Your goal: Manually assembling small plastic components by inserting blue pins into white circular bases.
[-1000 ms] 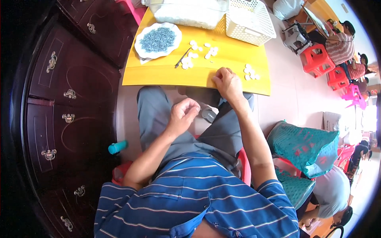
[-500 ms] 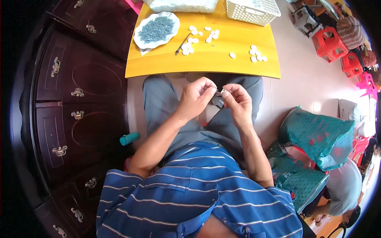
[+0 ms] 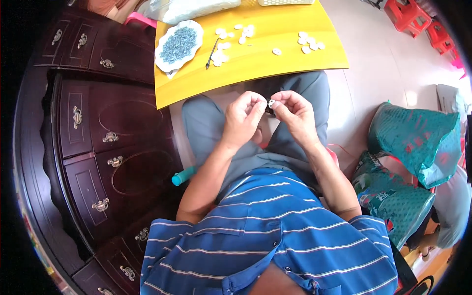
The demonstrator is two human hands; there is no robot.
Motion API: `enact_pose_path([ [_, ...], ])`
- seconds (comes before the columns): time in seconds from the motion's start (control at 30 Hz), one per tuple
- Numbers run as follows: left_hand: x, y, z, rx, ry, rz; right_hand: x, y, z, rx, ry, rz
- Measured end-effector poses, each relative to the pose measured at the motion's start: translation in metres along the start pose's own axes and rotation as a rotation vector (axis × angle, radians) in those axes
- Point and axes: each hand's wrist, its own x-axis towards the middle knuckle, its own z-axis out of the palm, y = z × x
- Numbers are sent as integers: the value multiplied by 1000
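Over my lap, just off the table's near edge, both hands are raised with their fingertips almost meeting. My right hand (image 3: 296, 117) pinches a small white piece (image 3: 271, 103) that seems to have a hole in it. Beside it, my left hand (image 3: 242, 120) is closed in a pinch of thumb and fingers; whatever is between them is too small to make out. Similar white round pieces (image 3: 277, 51) lie in loose groups on the yellow table (image 3: 236, 73). A dark thin pen-like tool (image 3: 212, 53) rests by the left group.
At the table's left, a white scalloped plate (image 3: 198, 35) holds a heap of thin blue-grey bits. A plastic bag (image 3: 196, 9) and a cream basket (image 3: 285, 2) stand at the far edge. Dark drawers (image 3: 78, 118) flank my left; green sacks (image 3: 413, 137) and red stools (image 3: 407, 15) are right.
The view has turned and shifted, so the table sits higher and tilted. My hands keep their pinch close together, and the white piece shows more plainly between the fingertips.
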Motion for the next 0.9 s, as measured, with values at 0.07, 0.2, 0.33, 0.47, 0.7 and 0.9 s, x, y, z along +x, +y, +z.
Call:
enact_pose_path([
  [0.07,0,-2,1,-12,13,13,0,-2,1,4,-3,16],
  [0.2,2,-2,2,41,23,28,0,-2,0,-4,19,43],
  [0.33,4,-4,4,47,35,27,1,-2,-2,-30,6,55],
  [0.47,3,-2,5,54,23,-4,2,1,-3,-39,11,53],
  [0.7,3,2,8,59,28,4,1,3,-3,-47,16,36],
  [0.9,7,3,8,-33,48,10,3,0,-7,3,45,44],
])
